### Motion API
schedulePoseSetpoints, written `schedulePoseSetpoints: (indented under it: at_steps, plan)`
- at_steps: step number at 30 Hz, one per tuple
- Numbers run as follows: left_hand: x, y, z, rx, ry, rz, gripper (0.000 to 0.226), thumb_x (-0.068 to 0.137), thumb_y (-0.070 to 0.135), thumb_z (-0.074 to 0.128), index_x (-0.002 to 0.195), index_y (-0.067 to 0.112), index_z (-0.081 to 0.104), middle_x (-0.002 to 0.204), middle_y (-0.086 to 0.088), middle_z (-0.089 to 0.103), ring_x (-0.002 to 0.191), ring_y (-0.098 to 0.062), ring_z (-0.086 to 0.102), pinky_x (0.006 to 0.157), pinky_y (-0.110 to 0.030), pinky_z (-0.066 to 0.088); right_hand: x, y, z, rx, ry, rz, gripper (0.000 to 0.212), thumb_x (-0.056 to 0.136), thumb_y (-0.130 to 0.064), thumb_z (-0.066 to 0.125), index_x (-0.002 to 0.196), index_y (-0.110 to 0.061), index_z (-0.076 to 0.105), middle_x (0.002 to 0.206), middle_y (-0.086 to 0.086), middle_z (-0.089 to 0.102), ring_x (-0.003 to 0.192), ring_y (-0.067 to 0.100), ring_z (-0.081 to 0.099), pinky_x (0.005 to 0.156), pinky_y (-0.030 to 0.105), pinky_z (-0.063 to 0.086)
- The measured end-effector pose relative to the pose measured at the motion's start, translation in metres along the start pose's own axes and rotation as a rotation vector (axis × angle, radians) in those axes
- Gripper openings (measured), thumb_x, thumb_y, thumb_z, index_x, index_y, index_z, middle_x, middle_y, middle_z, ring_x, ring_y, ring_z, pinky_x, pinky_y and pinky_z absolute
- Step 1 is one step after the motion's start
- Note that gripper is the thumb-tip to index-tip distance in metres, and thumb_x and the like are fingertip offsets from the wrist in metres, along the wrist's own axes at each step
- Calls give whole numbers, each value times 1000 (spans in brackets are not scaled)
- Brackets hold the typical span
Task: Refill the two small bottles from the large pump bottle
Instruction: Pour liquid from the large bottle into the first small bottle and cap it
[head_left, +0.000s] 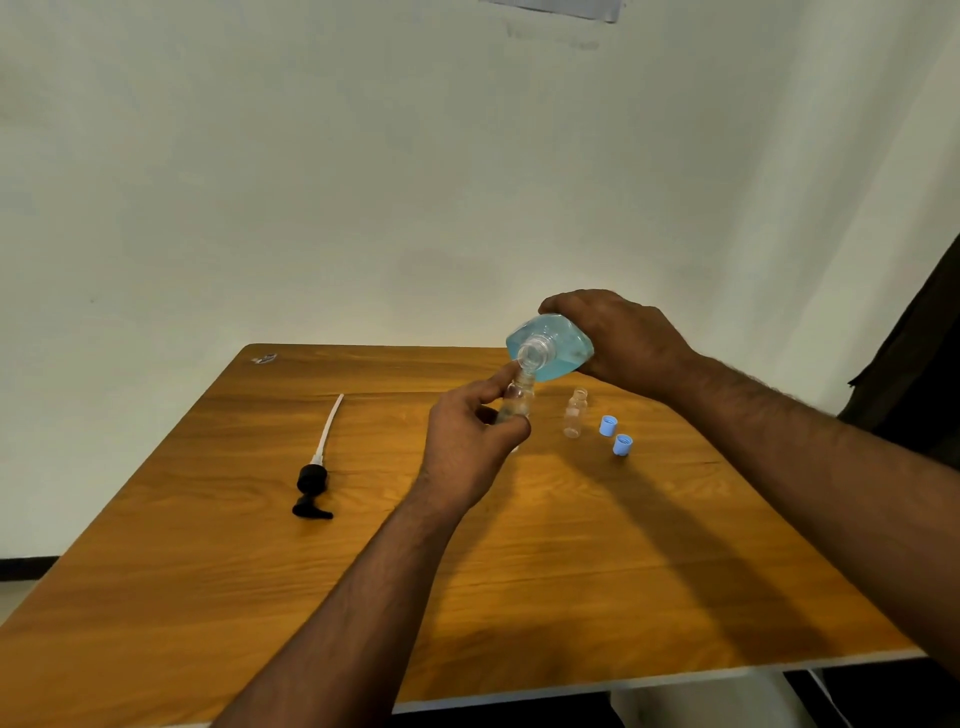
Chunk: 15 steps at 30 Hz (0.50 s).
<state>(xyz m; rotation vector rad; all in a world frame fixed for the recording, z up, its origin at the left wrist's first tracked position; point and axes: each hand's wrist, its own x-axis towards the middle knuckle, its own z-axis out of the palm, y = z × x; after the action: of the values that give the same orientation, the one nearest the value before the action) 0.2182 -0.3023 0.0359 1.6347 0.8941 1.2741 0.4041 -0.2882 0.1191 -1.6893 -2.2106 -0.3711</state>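
Pouring is under way on the first vial, as I read it: you've skipped the pump and gone neck to neck. Nearest, your left hand (470, 441) is closed round the small bottle (519, 397), thumb on the near side and fingers (493, 382) on the far-left side, so its mouth stays clear above them. That grip keeps it lifted off the table (519, 597) to meet the spout. Left of that, the pump (313, 488) lies flat with its tube pointing far, well apart and out of the way. Just right of your left hand, the second bottle (574, 413) stands upright and uncapped, looking empty. Two blue caps (615, 435) sit beside it, near each other. Farther back, your right hand (621, 338) grips the base end of the big bottle (558, 345), tipped so its open neck points down and towards you, right at the vial's mouth. Blue liquid pools toward the neck. I can't tell whether any is flowing. Narrow mouth, so spill risk is real.
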Motion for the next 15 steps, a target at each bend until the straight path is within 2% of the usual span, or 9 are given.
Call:
schedulePoseSetpoints:
  at_steps: [7,15]
  plan:
    - [-3,3,-1,-18,-15,5,58,81,1,68,135,18,57,134,8,61,83,-6,64,66,-16,54,-4,-2,0,2,1,5,54,83,-46,67,130,-25,49,128,1,58,116,22,54,89,41,47]
    - [-6,4,-3,-11,-35,-14,58,81,2,69,135,19,57,134,10,60,82,-10,63,68,-21,58,-6,-5,-3,-17,7,5,54,83,-43,68,130,-24,49,128,2,58,115,23,54,89,43,49]
